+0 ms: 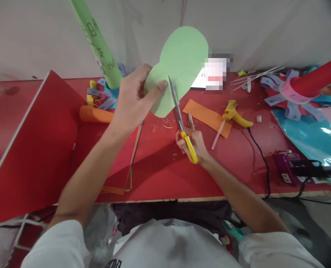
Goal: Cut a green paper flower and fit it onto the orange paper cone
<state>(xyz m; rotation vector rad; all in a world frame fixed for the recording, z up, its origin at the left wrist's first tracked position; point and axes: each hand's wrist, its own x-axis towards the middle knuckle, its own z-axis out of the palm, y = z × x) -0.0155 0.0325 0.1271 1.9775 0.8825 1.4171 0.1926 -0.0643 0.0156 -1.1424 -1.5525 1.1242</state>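
Note:
My left hand (139, 91) pinches a light green paper cutout (186, 52) between thumb and fingers, holding it above the table. The paper has a large rounded lobe at the upper right and a smaller one under my thumb. In my right hand (196, 143) is a pair of scissors (179, 117) with yellow and red handles. Their blades point up and lie against the lower part of the paper. Whether the blades are cutting into it I cannot tell. A slim pale pen-like piece (191, 121) shows beside my right fingers.
A yellow glue gun (236, 116) lies right, near an orange paper strip (199, 111). A purple power socket box (285, 167) with cables sits at the right edge. A red board (42, 149) stands left. A green paper tube (101, 48) rises behind; paper scraps litter the red table (160, 182).

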